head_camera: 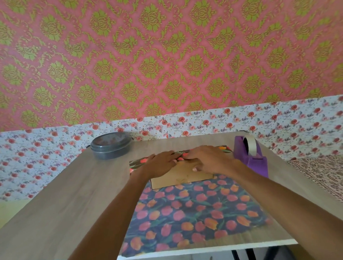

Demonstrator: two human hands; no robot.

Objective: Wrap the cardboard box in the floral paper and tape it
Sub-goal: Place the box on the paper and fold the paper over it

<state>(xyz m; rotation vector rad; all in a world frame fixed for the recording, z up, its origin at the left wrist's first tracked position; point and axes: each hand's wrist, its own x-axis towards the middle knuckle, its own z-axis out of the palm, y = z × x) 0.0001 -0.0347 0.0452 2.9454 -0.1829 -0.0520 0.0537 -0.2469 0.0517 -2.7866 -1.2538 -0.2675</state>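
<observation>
Both hands are down flat: left hand (pixel 160 163) and right hand (pixel 208 157), fingers straight and gripping nothing, press the folded flap onto the box (pixel 181 177). The rest of the paper (pixel 191 213) lies spread in front of the box. Next up is probably tape, with the tape dispenser (pixel 252 155) just right of the box.

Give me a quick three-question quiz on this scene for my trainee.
1. True or false: the near side of the box is bare cardboard, with paper spread flat in front of it.
2. The dispenser stands: A) left of the box, B) right of the box, C) on the box.
3. Fill in: the left hand and right hand lie flat on the box's ___.
Key: 1 true; 2 B; 3 top.
</observation>
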